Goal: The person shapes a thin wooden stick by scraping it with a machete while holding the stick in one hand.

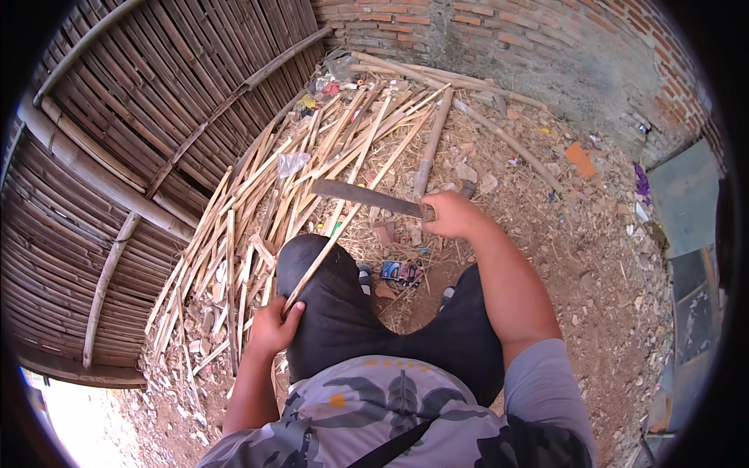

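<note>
A long, pale split bamboo strip (pixel 399 154) runs from beside my left thigh up and away to the right. My left hand (pixel 275 324) is closed around its near end. My right hand (pixel 452 216) grips a machete (pixel 365 195) by its handle, which the fingers mostly hide. The dark, broad blade points left and lies across the line of the strip; whether the two touch I cannot tell. Beyond the blade, many similar bamboo strips (pixel 331 148) lie in a loose heap on the left. My knees, in dark trousers (pixel 328 292), are bent and apart.
A slatted bamboo wall (pixel 211 70) rises at the left, and a brick wall (pixel 523 47) stands behind. Thicker bamboo poles (pixel 434 140) lie on the littered dirt ground (pixel 593 288). Grey panels (pixel 686 199) lean at the right. A blue packet (pixel 392 270) lies between my feet.
</note>
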Action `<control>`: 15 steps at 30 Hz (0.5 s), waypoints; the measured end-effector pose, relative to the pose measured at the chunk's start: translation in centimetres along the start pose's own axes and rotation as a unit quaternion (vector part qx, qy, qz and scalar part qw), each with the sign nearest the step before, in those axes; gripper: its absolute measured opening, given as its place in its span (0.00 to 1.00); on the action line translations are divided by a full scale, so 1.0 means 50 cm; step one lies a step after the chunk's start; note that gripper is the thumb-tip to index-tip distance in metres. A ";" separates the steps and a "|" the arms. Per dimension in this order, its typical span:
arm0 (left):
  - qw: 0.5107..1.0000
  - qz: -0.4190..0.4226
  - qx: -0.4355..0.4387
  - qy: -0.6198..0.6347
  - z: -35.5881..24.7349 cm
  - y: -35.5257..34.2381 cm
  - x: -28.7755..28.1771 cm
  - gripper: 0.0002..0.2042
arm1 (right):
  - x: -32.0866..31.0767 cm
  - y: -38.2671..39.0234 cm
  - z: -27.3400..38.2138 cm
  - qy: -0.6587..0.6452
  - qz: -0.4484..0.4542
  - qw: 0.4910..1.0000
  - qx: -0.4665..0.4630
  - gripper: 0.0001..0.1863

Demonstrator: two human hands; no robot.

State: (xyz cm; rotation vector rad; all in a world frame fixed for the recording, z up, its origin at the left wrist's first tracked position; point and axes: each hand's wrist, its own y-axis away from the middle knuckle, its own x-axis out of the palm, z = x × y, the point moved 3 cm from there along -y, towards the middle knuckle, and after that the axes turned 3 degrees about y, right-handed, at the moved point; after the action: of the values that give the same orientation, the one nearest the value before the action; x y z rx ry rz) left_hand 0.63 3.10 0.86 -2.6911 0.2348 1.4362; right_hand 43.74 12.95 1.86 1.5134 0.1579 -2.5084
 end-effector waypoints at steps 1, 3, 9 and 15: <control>1.000 0.003 -0.002 0.004 0.000 0.000 0.001 0.25 | -0.005 0.002 0.003 0.008 0.017 1.000 0.001 0.22; 1.000 0.001 -0.002 0.002 0.001 0.002 0.002 0.25 | -0.013 0.002 0.003 -0.005 0.024 1.000 0.018 0.22; 1.000 -0.015 0.015 -0.007 0.001 -0.001 0.007 0.25 | -0.018 0.007 -0.044 -0.038 -0.041 0.995 0.079 0.23; 1.000 -0.011 0.008 0.008 0.003 0.002 0.002 0.25 | -0.014 0.002 0.017 0.014 0.069 0.997 0.031 0.26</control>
State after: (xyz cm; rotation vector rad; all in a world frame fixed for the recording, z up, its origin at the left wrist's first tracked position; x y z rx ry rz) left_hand 0.54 3.01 0.69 -2.6839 0.2155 1.4011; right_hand 43.33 12.78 2.88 1.5271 -0.0187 -2.4059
